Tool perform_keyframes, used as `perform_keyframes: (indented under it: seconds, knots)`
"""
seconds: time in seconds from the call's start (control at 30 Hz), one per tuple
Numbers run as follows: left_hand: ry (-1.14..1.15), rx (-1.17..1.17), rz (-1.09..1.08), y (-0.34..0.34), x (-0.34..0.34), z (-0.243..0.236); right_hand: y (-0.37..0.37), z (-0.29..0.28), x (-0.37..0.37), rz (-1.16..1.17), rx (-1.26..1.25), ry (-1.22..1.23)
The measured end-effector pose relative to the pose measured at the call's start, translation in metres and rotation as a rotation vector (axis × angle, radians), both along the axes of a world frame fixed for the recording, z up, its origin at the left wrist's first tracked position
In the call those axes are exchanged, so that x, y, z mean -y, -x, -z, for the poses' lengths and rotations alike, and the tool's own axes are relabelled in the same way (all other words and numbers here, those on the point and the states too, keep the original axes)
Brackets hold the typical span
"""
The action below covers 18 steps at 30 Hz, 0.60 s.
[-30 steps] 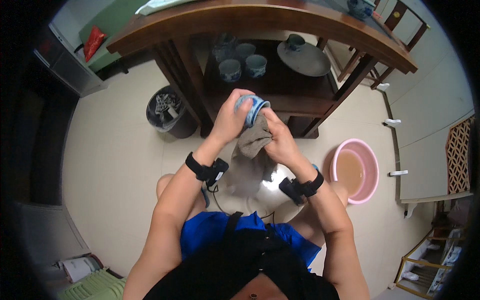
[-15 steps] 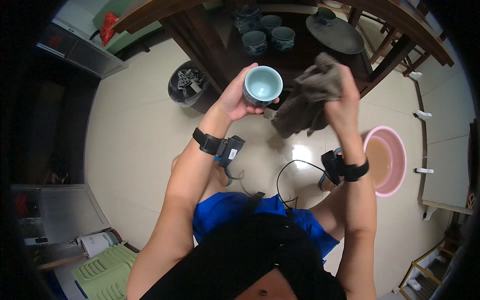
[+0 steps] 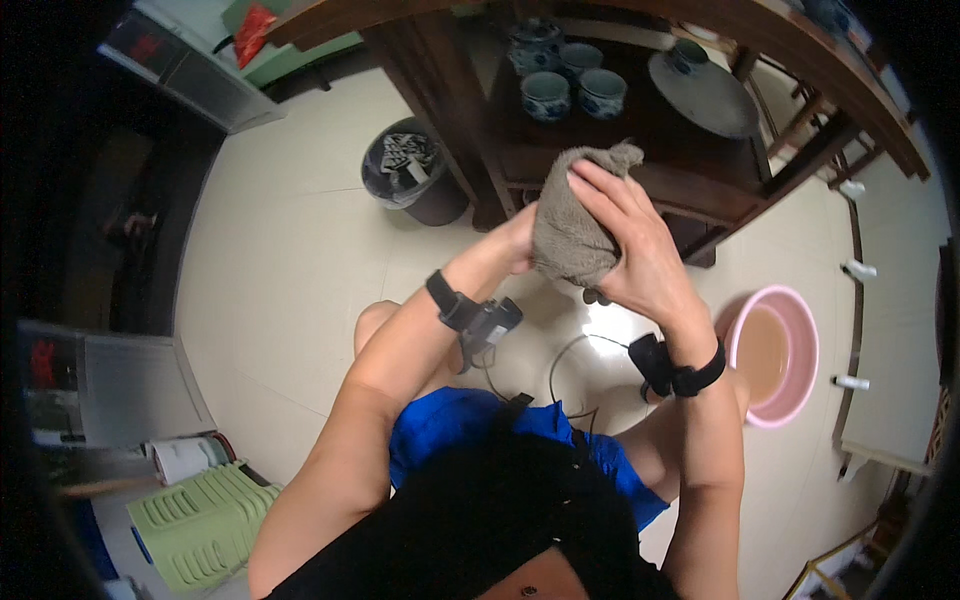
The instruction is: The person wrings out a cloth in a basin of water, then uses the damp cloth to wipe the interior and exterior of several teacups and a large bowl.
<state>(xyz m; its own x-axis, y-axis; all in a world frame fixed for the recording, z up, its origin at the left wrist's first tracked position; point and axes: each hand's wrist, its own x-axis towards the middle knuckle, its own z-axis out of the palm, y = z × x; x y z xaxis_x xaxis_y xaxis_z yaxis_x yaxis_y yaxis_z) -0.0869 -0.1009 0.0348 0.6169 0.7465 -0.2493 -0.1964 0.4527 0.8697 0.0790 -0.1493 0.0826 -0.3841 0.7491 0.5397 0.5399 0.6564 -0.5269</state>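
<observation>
Your right hand (image 3: pixel 645 250) lies over a grey-brown cloth (image 3: pixel 568 232), its fingers (image 3: pixel 603 190) stretched across the upper right face and pressed to it. Your right thumb runs toward the cloth's lower right edge, so the cloth sits bunched between thumb and fingers, gripped. Your left hand (image 3: pixel 520 240) meets the cloth from the left; only its wrist side and the base of the hand show. Its fingers pass behind the fabric, so you cannot tell from this view how far they are closed or what they hold. The cloth hangs above the floor (image 3: pixel 290 300), in front of the dark wooden shelf (image 3: pixel 665 135), and it bulges upward between your two hands. Whatever its folds cover is hidden.

Just below your right thumb, a small dark shape (image 3: pixel 597 296) shows; it is too unclear to name. On the shelf, beyond the cloth, three blue-and-white cups (image 3: pixel 546 98) stand close together beside a patterned jar (image 3: pixel 535 48), its details dim. To their right lies an oval plate (image 3: pixel 715 105) with a small cup (image 3: pixel 688 57) on it. The counter (image 3: pixel 850 75) above is cut off by the dark rim of the view.
</observation>
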Motion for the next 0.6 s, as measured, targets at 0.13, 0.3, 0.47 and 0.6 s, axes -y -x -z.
perform_keyframes:
  seconds: [0.13,0.3,0.47,0.6]
  knots:
    - [-0.025,0.076,-0.045,0.011,-0.005,0.019,0.003,0.006,-0.014,-0.183,-0.257,0.319]
    - [-0.106,-0.248,0.086,0.006,-0.003,-0.012,-0.006,0.002,-0.013,-0.139,-0.321,0.475]
    - [-0.004,-0.467,0.132,-0.007,0.014,-0.003,0.008,-0.001,0.001,0.155,0.261,0.282]
    - [-0.087,-0.421,0.015,-0.009,0.014,0.005,0.008,0.006,-0.005,0.094,0.271,0.192]
